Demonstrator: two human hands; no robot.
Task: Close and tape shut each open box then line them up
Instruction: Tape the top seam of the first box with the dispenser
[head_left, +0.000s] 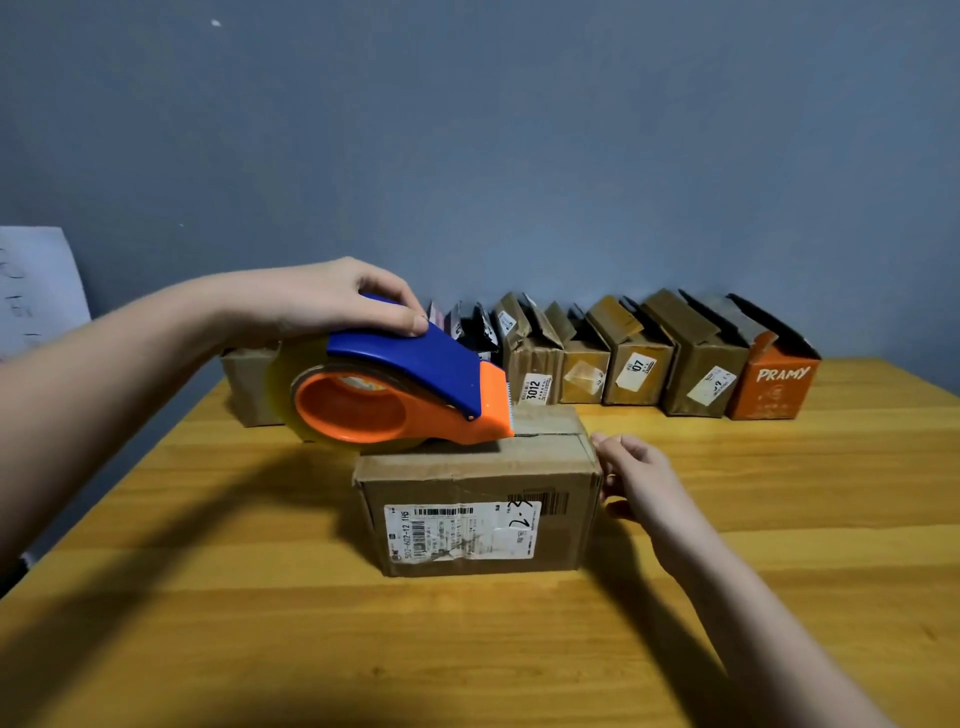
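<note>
Left hand (332, 299) grips dispenser (400, 389), one box (478, 499)

A box (478, 499) sits near the middle of the surface (779, 519), flaps down. The dispenser (400, 395) rests on the box's top, overhanging its left end, with my left grip (332, 296) on top of it. My right grip (631, 475) touches the box's right end. Behind, along the far edge by the wall, stands a row of boxes (639, 364); one more box (249, 384) sits at the far left, behind the dispenser.
</note>
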